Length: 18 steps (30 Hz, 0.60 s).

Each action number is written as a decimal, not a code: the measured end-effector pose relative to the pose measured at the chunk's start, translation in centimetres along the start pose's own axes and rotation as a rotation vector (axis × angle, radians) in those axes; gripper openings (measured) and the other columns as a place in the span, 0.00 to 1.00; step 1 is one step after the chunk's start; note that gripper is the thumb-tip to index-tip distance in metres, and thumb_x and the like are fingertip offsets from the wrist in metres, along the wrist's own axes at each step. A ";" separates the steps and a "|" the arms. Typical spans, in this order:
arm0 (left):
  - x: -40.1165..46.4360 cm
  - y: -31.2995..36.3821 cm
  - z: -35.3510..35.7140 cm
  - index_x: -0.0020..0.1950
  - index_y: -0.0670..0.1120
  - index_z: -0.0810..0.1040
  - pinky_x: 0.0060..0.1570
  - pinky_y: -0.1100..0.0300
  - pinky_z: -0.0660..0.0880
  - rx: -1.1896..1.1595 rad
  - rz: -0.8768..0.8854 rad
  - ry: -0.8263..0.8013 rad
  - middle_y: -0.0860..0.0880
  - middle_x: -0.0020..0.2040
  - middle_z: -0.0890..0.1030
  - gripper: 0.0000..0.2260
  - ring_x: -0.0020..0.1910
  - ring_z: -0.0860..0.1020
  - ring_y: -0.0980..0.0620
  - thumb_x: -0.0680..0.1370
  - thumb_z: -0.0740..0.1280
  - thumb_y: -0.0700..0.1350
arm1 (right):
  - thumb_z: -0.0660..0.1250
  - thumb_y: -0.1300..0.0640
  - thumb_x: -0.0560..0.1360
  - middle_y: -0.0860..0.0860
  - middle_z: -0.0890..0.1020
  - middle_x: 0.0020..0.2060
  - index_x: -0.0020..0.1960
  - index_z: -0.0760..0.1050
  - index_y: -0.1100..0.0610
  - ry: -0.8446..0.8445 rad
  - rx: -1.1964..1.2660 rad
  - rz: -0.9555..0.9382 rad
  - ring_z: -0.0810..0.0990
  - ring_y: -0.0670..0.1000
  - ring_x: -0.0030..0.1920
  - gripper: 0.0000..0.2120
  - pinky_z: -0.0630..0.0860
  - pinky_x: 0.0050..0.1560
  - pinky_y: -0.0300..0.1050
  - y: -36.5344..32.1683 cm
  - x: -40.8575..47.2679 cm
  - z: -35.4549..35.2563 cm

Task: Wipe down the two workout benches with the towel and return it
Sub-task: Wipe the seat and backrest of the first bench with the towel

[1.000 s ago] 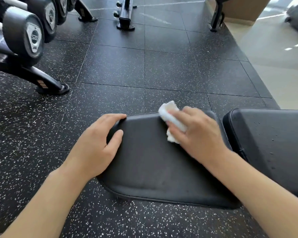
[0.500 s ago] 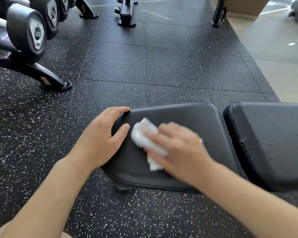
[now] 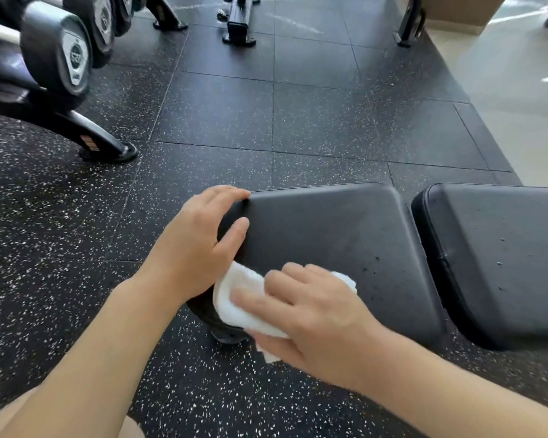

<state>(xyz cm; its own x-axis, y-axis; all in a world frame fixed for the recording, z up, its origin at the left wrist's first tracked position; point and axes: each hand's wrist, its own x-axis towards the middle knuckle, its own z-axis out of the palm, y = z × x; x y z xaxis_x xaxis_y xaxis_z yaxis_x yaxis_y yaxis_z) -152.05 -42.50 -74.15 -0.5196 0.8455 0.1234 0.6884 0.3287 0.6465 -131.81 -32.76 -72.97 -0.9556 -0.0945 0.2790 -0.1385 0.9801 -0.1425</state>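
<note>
left hand: you've got it curled round the pad's left end, thumb on top, fingers over the far corner. Reads as a brace, so the counter pad stays put under wiping pressure.
right hand: fingers nearly straight and spread, pressing flat on the towel, wrist low, forearm coming in from lower right.
towel: white, bunched, on the pad's near-left corner, touching your left hand.
second pad: just right, specks on it, likely unwiped.

left hand: fingers curled, thumb out | right hand: fingers extended, palm down
</note>
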 end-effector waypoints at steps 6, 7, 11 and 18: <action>0.6 1.7 0.9 0.74 0.52 0.74 0.72 0.44 0.68 0.206 0.008 -0.004 0.53 0.73 0.74 0.20 0.73 0.70 0.49 0.82 0.66 0.51 | 0.70 0.49 0.80 0.52 0.77 0.41 0.66 0.81 0.53 0.153 -0.082 0.443 0.79 0.59 0.45 0.16 0.77 0.44 0.54 9.1 -1.1 -2.8; 0.7 2.0 1.1 0.75 0.52 0.73 0.71 0.44 0.69 0.236 -0.001 0.001 0.53 0.73 0.74 0.20 0.73 0.70 0.49 0.82 0.65 0.52 | 0.70 0.49 0.80 0.51 0.77 0.41 0.67 0.81 0.52 0.155 -0.071 0.504 0.79 0.58 0.46 0.16 0.77 0.44 0.55 9.9 -1.3 -3.1; 1.0 2.8 1.5 0.77 0.54 0.69 0.67 0.42 0.69 0.356 -0.101 -0.016 0.52 0.74 0.74 0.27 0.70 0.71 0.45 0.80 0.55 0.61 | 0.73 0.51 0.78 0.53 0.78 0.41 0.63 0.82 0.56 0.170 -0.103 0.416 0.78 0.59 0.43 0.16 0.75 0.43 0.54 7.3 -1.5 -2.5; 1.5 4.1 2.5 0.76 0.56 0.70 0.62 0.39 0.72 0.429 -0.166 -0.004 0.49 0.68 0.75 0.30 0.63 0.72 0.40 0.77 0.54 0.67 | 0.65 0.48 0.82 0.51 0.77 0.41 0.63 0.82 0.53 0.021 0.028 0.067 0.73 0.55 0.40 0.15 0.72 0.38 0.51 4.0 -3.9 -2.0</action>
<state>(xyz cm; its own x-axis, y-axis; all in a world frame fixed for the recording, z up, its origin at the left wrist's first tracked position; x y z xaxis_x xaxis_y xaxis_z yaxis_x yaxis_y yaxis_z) -148.74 -38.80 -73.21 -0.6392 0.7679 0.0416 0.7438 0.6037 0.2868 -128.14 -28.09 -72.75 -0.9573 -0.0250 0.2880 -0.0822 0.9787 -0.1883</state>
